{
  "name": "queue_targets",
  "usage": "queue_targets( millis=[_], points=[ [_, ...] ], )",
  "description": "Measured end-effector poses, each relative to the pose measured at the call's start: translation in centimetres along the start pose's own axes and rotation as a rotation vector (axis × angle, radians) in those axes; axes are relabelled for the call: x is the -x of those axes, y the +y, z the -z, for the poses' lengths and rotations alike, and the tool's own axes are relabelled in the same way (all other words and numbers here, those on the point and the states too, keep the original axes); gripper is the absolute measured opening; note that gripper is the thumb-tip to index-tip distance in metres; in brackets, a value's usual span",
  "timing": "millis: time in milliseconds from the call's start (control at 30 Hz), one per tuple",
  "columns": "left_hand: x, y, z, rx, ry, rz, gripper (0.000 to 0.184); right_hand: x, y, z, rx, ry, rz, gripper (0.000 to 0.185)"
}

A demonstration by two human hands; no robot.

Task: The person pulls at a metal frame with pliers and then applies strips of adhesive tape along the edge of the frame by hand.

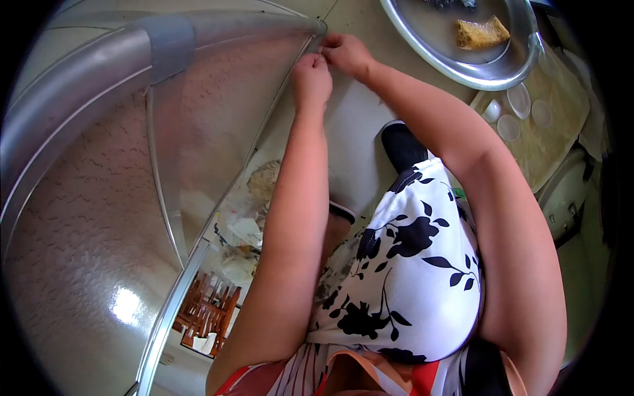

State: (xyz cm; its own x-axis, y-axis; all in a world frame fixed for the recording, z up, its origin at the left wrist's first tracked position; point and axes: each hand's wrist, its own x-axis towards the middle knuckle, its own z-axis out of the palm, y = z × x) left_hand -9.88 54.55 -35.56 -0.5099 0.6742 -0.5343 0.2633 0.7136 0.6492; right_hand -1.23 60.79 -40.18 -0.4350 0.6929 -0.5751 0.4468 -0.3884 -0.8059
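Observation:
Both of my hands meet at the top middle, beside the end of a curved metal rail point(231, 28) on a frosted glass enclosure point(86, 198). My left hand point(312, 74) has its fingers pinched together near the door's edge. Just above and to the right, my right hand point(345, 53) is closed too, its fingertips touching or nearly touching the left ones. Whatever lies between the fingertips is too small to make out. A metal basin point(422, 56) at the upper right holds cloudy water, a yellow-brown sponge point(482, 33) and a dark scrubber point(452, 3).
Small white cups point(518, 100) lie on a tan board point(551, 138) at the right. Plastic bags point(241, 231) sit on the floor by the glass. Wooden chairs point(206, 307) show at lower left. A dark shoe point(401, 145) stands on the pale floor point(356, 148).

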Motion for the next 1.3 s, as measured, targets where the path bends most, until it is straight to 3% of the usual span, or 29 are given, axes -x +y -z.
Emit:
queue_targets(
  millis=[67,167,267,367,467,567,667,800,900,1000,1100,1200,1300],
  points=[
    [1.2,3.0,1.5,0.201,-0.128,0.222,0.015,-0.6,0.9,0.0,-0.1,-0.067,0.03,0.019],
    [1.6,2.8,1.1,0.253,-0.076,0.239,0.015,1.0,0.1,0.4,-0.361,-0.102,-0.005,0.019],
    [0.9,2.6,0.5,0.346,-0.119,0.159,0.013,0.4,0.3,0.1,-0.203,-0.039,0.001,0.018],
    [1.1,4.0,1.3,0.421,-0.225,0.306,0.012,-1.4,1.3,-0.8,-0.308,-0.101,0.078,0.019],
    [1.8,4.0,0.8,0.266,-0.214,0.261,0.013,-2.0,1.4,-0.3,-0.556,-0.255,-0.014,0.019],
    [2.4,2.6,-0.5,0.329,-0.132,0.203,0.015,-1.1,-0.7,0.7,-0.399,-0.213,-0.075,0.02],
    [1.7,-0.2,-2.5,0.073,-0.008,-0.107,0.016,-1.7,-0.5,1.4,-0.259,-0.254,0.0,0.019],
    [3.4,1.9,-3.6,0.175,0.052,-0.004,0.017,-1.2,-2.1,3.6,-0.224,-0.447,-0.057,0.018],
    [3.9,1.9,-4.1,0.305,0.052,0.102,0.016,-1.8,-1.8,4.4,-0.247,-0.573,0.036,0.015],
    [2.7,-0.5,-4.5,0.222,0.046,-0.005,0.014,-0.7,-2.8,4.4,-0.417,-0.515,-0.168,0.015],
    [2.0,-0.8,-3.9,0.265,-0.045,0.006,0.015,-0.7,-2.7,3.9,-0.351,-0.476,-0.158,0.017],
    [1.7,-0.5,-1.8,0.775,-0.228,0.371,0.017,-0.6,-2.8,3.5,-0.159,-0.41,-0.153,0.016],
    [1.1,-1.0,-0.1,0.749,-0.086,0.36,0.019,-0.5,-3.1,3.6,-0.135,-0.38,-0.159,0.013]
  ],
)
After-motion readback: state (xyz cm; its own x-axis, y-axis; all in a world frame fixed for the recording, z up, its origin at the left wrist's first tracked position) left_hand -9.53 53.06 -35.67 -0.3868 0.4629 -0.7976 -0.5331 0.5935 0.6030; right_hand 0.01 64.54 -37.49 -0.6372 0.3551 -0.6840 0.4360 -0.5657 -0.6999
